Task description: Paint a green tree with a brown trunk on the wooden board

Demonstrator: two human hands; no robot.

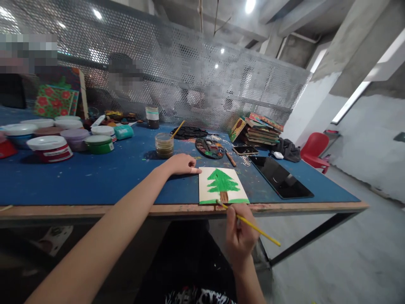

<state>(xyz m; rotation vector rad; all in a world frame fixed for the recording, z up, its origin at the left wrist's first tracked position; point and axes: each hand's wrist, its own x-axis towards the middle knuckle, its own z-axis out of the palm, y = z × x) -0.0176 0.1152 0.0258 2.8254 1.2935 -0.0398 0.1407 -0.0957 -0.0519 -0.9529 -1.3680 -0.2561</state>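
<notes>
A small white board (205, 191) lies at the table's front edge, painted with a green tree, a brown trunk and a green strip along the bottom. My right hand (242, 228) pinches a yellow-handled paintbrush (261, 233), whose bristles meet the painting near its lower edge, left of the trunk. At the board's upper left corner, my left hand (182, 164) rests with its index finger stretched out onto the edge; the other fingers are partly curled and hold nothing. Behind the board sits a dark palette (209, 149) with several paint colours.
A jar of murky water (164, 146) with another brush near it stands beyond my left hand. Several paint tubs (50, 148) crowd the left side. To the right lie a black tablet (283, 177), a phone (245, 150) and stacked boards (262, 133). A perforated metal screen (190, 76) rises behind.
</notes>
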